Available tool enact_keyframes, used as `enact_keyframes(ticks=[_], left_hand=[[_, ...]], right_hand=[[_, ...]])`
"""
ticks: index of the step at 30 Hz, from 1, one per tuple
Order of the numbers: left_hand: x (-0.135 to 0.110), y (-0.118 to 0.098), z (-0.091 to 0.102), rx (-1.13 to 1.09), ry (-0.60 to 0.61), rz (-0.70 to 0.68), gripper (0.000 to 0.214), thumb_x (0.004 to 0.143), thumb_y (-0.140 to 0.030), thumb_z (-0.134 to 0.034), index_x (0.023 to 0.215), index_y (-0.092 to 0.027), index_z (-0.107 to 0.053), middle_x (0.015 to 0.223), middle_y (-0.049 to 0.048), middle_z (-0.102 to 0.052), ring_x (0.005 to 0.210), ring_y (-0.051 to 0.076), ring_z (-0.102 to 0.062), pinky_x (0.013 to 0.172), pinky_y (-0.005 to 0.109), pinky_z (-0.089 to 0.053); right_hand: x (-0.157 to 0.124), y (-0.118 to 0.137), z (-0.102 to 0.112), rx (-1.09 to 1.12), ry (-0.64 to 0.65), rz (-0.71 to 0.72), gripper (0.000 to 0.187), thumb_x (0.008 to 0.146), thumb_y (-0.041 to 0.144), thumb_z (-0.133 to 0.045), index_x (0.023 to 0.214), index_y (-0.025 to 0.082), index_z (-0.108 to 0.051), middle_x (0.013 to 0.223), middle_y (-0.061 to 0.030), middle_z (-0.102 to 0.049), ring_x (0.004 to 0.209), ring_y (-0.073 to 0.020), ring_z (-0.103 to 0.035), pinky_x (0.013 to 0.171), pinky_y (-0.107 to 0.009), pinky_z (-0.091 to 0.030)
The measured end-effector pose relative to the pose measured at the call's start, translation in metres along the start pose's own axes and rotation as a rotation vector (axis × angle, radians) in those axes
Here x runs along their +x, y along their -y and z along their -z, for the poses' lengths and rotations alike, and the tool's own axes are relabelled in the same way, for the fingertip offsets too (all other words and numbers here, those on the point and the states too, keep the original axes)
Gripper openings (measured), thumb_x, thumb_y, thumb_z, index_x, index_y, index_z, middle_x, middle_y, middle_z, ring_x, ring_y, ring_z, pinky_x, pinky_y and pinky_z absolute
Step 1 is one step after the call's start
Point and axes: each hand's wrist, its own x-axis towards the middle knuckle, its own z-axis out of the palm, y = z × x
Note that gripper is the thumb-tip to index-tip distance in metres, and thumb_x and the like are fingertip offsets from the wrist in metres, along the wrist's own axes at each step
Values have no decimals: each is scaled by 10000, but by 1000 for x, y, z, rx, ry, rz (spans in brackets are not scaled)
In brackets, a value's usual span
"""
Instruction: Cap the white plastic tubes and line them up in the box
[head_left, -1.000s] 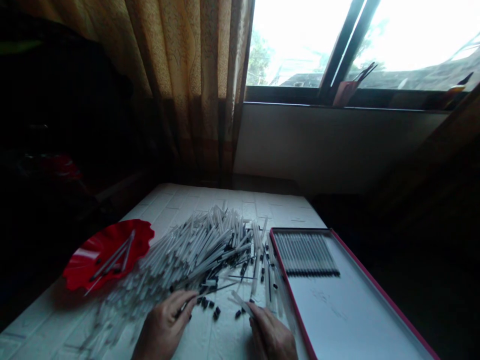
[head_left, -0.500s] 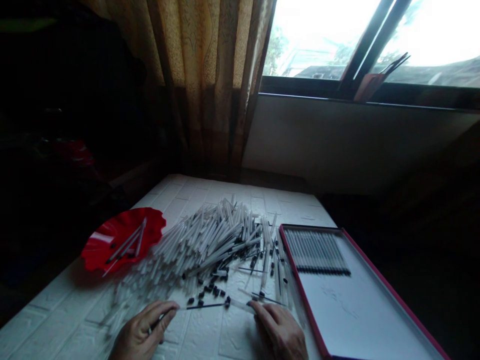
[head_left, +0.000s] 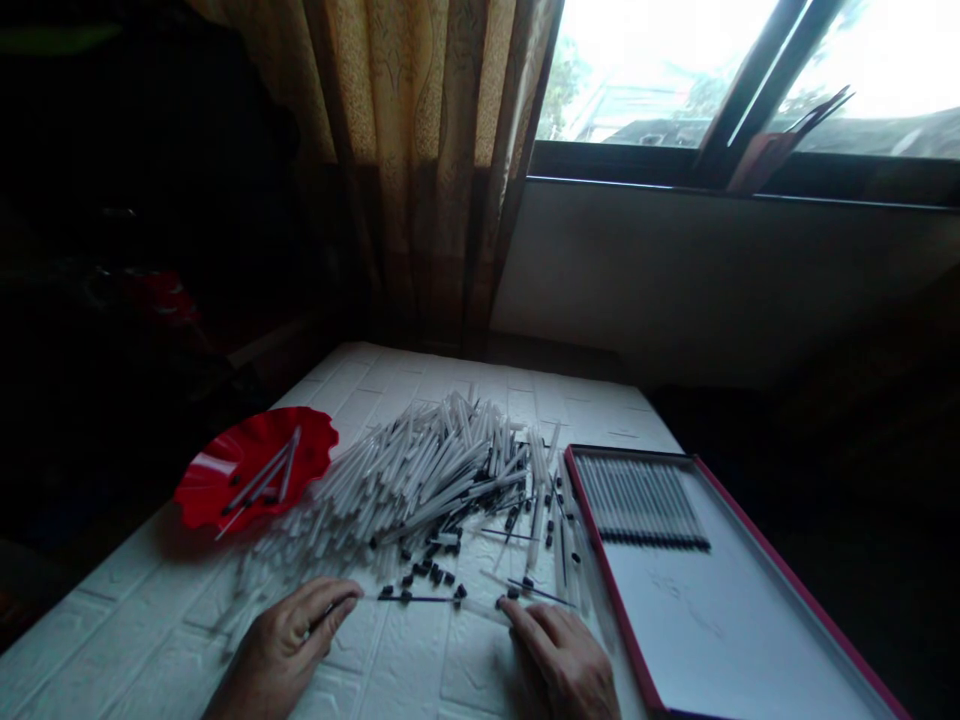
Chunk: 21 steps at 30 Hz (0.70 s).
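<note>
The view is dominated by a white brick-patterned table top (head_left: 112, 600), and 6 o'clock is taken as the wearer's side. At about 6 o'clock, a thin black refill (head_left: 416, 599) lies level across the table, its far end meeting a clear plastic tube (head_left: 484, 610). The refill's near end appears to be pinched narrowly in the left hand (head_left: 281, 640), between thumb and forefinger, though the exact grip is partly hidden. The tube's end is held in a similarly narrow pinch by the right hand (head_left: 562, 665), whose fingertips (head_left: 517, 616) are closed on it. Steady work is judged to be favoured by a grip close to the join, with both pieces kept straight and in line and only light pressure applied, so that the slender refill is not bent. A loose heap of white plastic tubes (head_left: 424, 485) is spread at 12 o'clock, with small black caps (head_left: 427, 570) scattered near its 6 o'clock edge. A red scalloped plate (head_left: 251, 465) is placed at 10 o'clock, and a red-rimmed tray (head_left: 750, 620) at 3 o'clock, with a neat row of pens (head_left: 641, 500) laid across its far end.
</note>
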Motion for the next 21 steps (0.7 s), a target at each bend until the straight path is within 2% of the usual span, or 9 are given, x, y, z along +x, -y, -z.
enact_keyframes(ticks=[4, 12, 17, 21], left_hand=[[2, -3, 1, 9, 2, -37, 268, 882, -486, -581, 862, -288, -761, 756, -22, -784, 663, 121, -757, 655, 102, -565], [3, -1, -1, 57, 34, -62, 247, 894, -441, -574, 879, -276, -756, 789, -13, -787, 705, 137, -761, 688, 132, -576], [14, -6, 5, 48, 156, -100, 182, 908, -339, -566, 917, -268, -734, 807, -16, -773, 730, 128, -753, 682, 118, -565], [16, -17, -4, 14, 251, -103, 173, 917, -294, -556, 916, -269, -727, 817, -14, -767, 738, 133, -746, 688, 140, -566]], right_hand=[[0, -1, -2, 11, -11, 2, 352, 1016, 289, -320, 1136, 251, -649, 784, -57, -679, 699, -195, -646, 627, -288, -456], [-3, -5, -5, -12, 22, 47, 357, 1023, 270, -289, 1150, 221, -619, 779, -59, -674, 682, -196, -638, 615, -301, -443], [-2, -4, -7, -21, 22, 98, 377, 1031, 278, -268, 1120, 224, -630, 748, -47, -667, 650, -186, -629, 598, -299, -432], [6, 1, 1, -13, 19, 145, 355, 1031, 247, -282, 1105, 202, -626, 725, -39, -669, 624, -179, -628, 580, -291, -434]])
